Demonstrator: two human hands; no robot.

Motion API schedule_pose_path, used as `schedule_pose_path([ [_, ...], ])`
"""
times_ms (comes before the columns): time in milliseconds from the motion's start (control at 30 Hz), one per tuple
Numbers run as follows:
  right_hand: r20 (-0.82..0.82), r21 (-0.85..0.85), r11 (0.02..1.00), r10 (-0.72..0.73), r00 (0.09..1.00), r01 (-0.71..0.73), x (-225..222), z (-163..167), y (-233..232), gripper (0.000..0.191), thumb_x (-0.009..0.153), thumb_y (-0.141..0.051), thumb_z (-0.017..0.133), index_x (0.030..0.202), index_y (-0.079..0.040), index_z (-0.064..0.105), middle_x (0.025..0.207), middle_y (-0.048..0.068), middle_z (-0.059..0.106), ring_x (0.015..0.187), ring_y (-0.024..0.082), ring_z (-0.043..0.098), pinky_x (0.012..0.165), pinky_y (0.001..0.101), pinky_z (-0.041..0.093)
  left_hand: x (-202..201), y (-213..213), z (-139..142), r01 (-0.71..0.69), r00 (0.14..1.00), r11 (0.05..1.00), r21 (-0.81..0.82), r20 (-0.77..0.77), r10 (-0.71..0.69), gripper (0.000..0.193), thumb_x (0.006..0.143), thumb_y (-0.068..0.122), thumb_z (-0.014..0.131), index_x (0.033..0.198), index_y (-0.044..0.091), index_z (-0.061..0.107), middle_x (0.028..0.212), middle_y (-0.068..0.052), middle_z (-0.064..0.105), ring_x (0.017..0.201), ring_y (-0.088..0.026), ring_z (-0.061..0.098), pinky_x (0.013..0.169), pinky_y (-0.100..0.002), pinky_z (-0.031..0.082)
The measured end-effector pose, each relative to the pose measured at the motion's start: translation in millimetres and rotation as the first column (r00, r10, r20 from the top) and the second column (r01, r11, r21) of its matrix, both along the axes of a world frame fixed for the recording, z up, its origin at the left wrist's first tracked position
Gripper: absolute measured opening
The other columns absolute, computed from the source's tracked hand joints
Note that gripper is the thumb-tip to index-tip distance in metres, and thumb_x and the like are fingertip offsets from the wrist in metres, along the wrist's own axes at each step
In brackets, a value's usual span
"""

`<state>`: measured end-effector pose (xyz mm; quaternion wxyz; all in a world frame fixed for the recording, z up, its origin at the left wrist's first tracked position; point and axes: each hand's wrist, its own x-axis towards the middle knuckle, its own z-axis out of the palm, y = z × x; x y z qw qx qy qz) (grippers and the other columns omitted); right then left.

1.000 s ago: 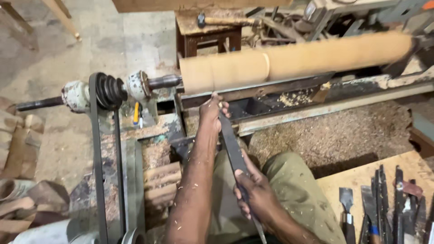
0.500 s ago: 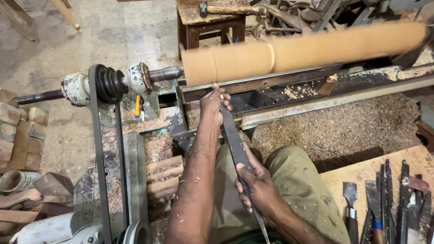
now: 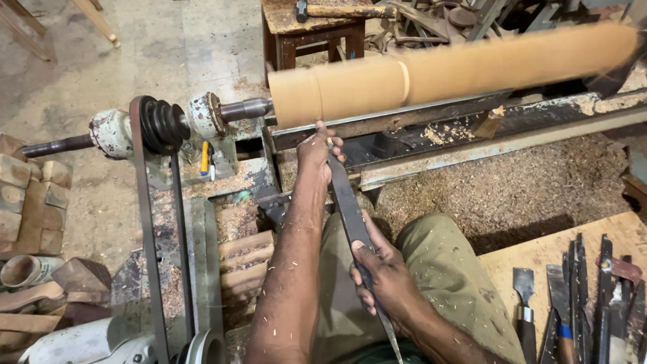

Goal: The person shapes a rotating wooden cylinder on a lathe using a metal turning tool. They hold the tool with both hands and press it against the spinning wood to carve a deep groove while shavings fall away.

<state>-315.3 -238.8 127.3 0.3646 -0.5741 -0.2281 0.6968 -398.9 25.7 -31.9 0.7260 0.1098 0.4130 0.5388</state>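
left hand (image 3: 315, 149): clamped on front of my long chisel (image 3: 347, 205), just under the wooden cylinder (image 3: 431, 74)
right hand (image 3: 383, 276): wrapped round chisel's rear, near my knee
cylinder: on lathe, blurred, beyond left fingers

Both forearms are bare right up to where they leave the bottom of the view, with no sleeves, no watch and no gloves on them. The left hand (image 3: 315, 149) and the right hand (image 3: 381, 278) carry no rings that can be seen. Pale flecks of sawdust and tiny wood shavings cling all along the left forearm and are scattered more thinly over the right wrist. The legs are covered in olive-khaki trousers (image 3: 441, 269) of plain cloth, creased over the raised knee and dusted with the same light chips.
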Motion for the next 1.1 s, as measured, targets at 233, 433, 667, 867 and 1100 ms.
schedule_pose_path([
  [233,0.019,-0.019,1.0,0.006,1.0,-0.006,-2,2,-7,0.074,0.099,-0.021,0.05,0.163,-0.042,0.017,0.061,0.004,0.051,0.037,0.011,0.041,0.031,0.0271,0.036,-2,-4,-2,0.039,0.999,0.999,0.024,-0.032,-0.038,0.036,0.103,0.035,0.058,0.101,0.0,0.061,0.069,-0.013,0.062,0.048,-0.017,0.05,0.043,-0.035,0.044],
  [433,0.014,-0.005,1.0,-0.028,1.0,0.028,-11,-2,-16,0.074,0.099,-0.022,0.05,0.163,-0.042,0.019,0.062,0.003,0.051,0.037,0.01,0.039,0.031,0.026,0.034,-3,-11,-8,0.062,0.998,0.998,0.034,-0.019,-0.061,0.021,0.102,0.023,0.059,0.098,0.003,0.06,0.069,-0.012,0.063,0.048,-0.018,0.051,0.043,-0.036,0.044],
  [667,-0.001,0.027,0.999,-0.038,0.999,0.038,-20,-5,-12,0.074,0.1,-0.022,0.049,0.163,-0.042,0.018,0.061,0.002,0.049,0.037,0.01,0.038,0.031,0.0256,0.034,-8,-6,-11,0.091,0.996,0.993,0.07,-0.005,-0.091,0.02,0.102,0.021,0.06,0.096,0.002,0.062,0.07,-0.012,0.064,0.049,-0.017,0.053,0.043,-0.035,0.046],
  [867,0.0,0.017,0.999,-0.039,0.999,0.039,-20,-8,-11,0.073,0.1,-0.022,0.049,0.163,-0.042,0.018,0.061,0.002,0.049,0.037,0.01,0.038,0.031,0.0254,0.034,-9,-6,-13,0.087,0.996,0.993,0.079,0.009,-0.088,0.023,0.103,0.023,0.06,0.095,0.002,0.061,0.069,-0.013,0.063,0.049,-0.017,0.053,0.042,-0.035,0.046],
  [1100,0.001,0.009,0.999,-0.042,0.999,0.042,-18,-8,-11,0.074,0.1,-0.021,0.049,0.163,-0.042,0.018,0.061,0.003,0.051,0.037,0.01,0.039,0.031,0.0249,0.034,-9,-11,-4,0.079,0.997,0.994,0.076,-0.026,-0.077,0.025,0.103,0.023,0.06,0.098,-0.001,0.062,0.069,-0.014,0.064,0.049,-0.017,0.053,0.042,-0.035,0.046],
])
